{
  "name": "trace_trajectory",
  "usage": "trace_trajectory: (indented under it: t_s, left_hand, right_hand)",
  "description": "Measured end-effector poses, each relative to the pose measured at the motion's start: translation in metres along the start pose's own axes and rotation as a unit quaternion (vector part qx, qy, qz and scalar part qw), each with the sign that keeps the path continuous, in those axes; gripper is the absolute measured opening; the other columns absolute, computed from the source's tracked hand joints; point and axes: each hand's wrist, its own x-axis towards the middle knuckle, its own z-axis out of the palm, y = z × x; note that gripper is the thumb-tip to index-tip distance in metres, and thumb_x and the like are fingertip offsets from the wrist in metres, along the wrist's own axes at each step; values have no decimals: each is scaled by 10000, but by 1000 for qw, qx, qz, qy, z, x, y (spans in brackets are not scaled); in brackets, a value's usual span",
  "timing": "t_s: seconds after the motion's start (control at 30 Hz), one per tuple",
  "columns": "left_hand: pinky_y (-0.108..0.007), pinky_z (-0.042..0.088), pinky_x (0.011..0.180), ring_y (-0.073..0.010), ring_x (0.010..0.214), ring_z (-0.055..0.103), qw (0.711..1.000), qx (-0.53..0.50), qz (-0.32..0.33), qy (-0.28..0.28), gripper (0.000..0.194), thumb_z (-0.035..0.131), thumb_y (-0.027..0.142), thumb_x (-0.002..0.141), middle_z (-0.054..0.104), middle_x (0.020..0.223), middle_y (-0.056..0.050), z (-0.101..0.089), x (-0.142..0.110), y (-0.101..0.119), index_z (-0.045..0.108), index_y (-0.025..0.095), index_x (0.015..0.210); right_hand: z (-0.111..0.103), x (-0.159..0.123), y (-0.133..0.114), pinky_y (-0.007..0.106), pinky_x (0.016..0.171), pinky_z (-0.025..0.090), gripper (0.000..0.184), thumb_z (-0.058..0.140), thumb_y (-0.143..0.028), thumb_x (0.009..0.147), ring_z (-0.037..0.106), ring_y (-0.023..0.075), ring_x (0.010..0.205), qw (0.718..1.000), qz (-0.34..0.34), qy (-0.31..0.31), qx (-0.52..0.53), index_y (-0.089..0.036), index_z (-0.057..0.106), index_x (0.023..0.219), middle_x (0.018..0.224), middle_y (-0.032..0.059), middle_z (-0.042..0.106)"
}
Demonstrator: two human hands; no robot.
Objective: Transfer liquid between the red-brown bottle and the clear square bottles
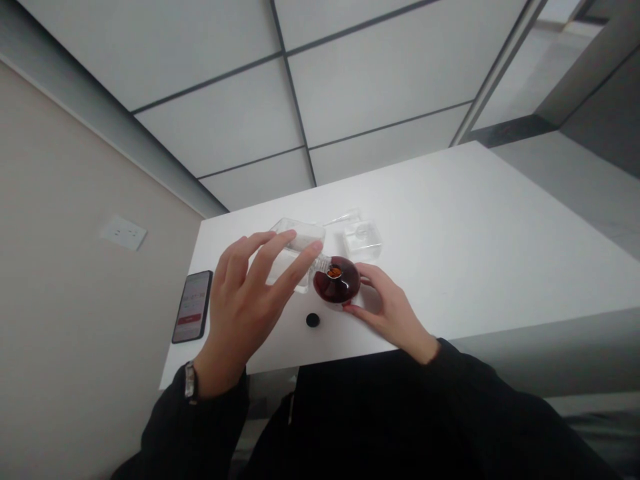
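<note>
At frame centre, our right hand (393, 310) grips the round bottle (336, 281), our left hand (245, 307) hovers open; the black cap (313, 320) looks due next.

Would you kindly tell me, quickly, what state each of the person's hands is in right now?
Left hand: open, fingers extended, holding nothing.
Right hand: closed around a round bottle of dark red liquid.
</note>
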Motion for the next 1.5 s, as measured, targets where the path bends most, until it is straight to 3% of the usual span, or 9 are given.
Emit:
trace_trajectory:
  t_s: [1.5]
  left_hand:
    - [-492, 548, 1126, -303, 1305, 645, 1000, 8, 10, -1, 580, 736, 86, 936, 701, 1393, -113, -1, 1, 1, 608, 278, 1468]
  right_hand:
    - [0, 0, -1, 586, 1107, 591, 626, 788, -531, 908, 673, 302, 1297, 1000, 0, -1, 4, -290, 546, 1433, 1447, 118, 660]
